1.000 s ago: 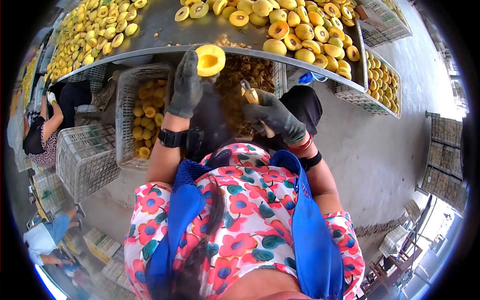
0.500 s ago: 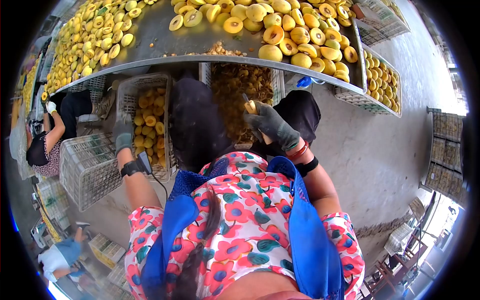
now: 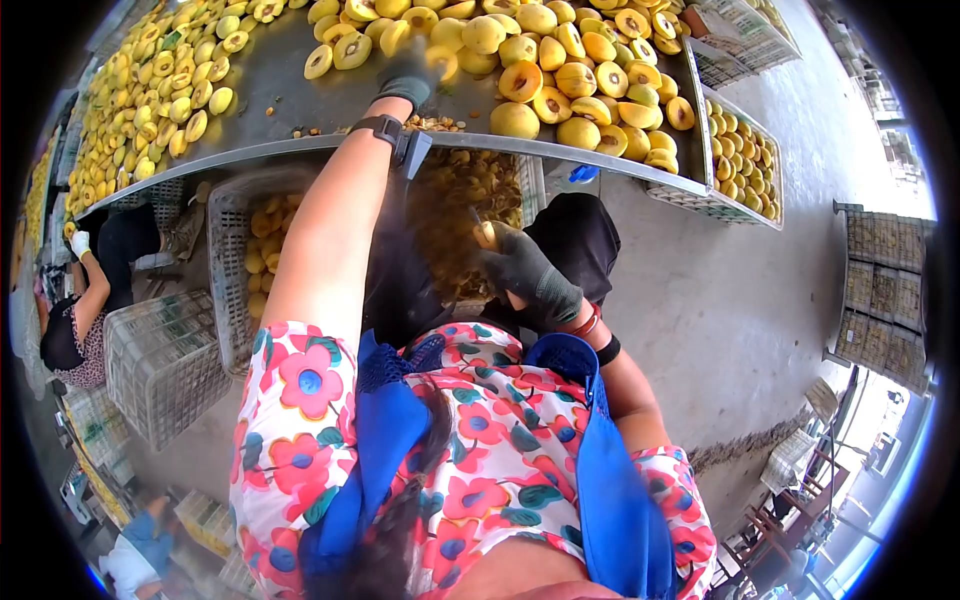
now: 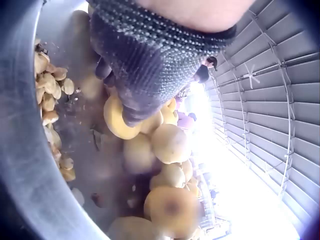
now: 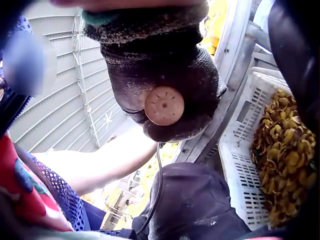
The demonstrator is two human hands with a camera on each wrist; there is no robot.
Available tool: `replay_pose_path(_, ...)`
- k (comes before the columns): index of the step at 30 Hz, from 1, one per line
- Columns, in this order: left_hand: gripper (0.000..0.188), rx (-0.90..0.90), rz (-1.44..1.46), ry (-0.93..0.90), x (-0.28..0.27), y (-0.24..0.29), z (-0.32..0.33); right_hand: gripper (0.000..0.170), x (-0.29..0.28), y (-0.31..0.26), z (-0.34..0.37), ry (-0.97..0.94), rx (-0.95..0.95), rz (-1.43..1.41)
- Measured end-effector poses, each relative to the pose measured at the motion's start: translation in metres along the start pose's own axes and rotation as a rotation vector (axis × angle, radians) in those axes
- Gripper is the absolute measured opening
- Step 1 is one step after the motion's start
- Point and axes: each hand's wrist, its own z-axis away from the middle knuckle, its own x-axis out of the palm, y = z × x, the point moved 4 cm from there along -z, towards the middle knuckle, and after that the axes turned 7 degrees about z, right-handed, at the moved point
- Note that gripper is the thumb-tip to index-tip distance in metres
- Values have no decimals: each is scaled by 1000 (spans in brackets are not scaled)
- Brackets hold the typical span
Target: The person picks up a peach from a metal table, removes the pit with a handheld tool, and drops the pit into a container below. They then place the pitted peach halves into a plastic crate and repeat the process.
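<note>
Pinching a yellow peach half (image 4: 114, 118), my left grip (image 4: 139, 61) is over the metal surface (image 3: 295, 85). My right grip (image 3: 530, 275) wraps a wooden-handled tool (image 3: 486, 236), presumably for firm control.

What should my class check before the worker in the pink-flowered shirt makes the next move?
1. Left hand in dark grey knitted glove touching a rounded yellow fruit: ok.
2. Firm grip on that fruit: cannot tell; the glove hides part of it.
3. Right hand in matching glove gripping the slim wooden-handled metal tool: ok.
4. Tool's tip apart from the left hand: ok.
5. Fruit over the white plastic crate of brownish-yellow scraps: not ok; it's at the grey metal table.
</note>
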Motion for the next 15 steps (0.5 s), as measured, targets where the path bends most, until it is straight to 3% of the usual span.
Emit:
replay_pose_path(4, 58, -30, 101, -120, 7, 5, 8, 12, -1, 16, -8, 36, -113, 2)
replay_pose_path(7, 47, 238, 184, 0, 17, 3, 14, 16, -2, 6, -10, 49, -137, 32)
replay_pose_path(11, 54, 402, 491, 9, -14, 16, 54, 22, -11, -28, -4, 345, -363, 493)
replay_pose_path(13, 51, 357, 573, 21, -46, 35, 91, 24, -14, -32, -7, 518, -508, 646)
replay_pose_path(15, 50, 347, 684, 8, -58, 37, 115, 25, -16, -50, -2, 571, -582, 628)
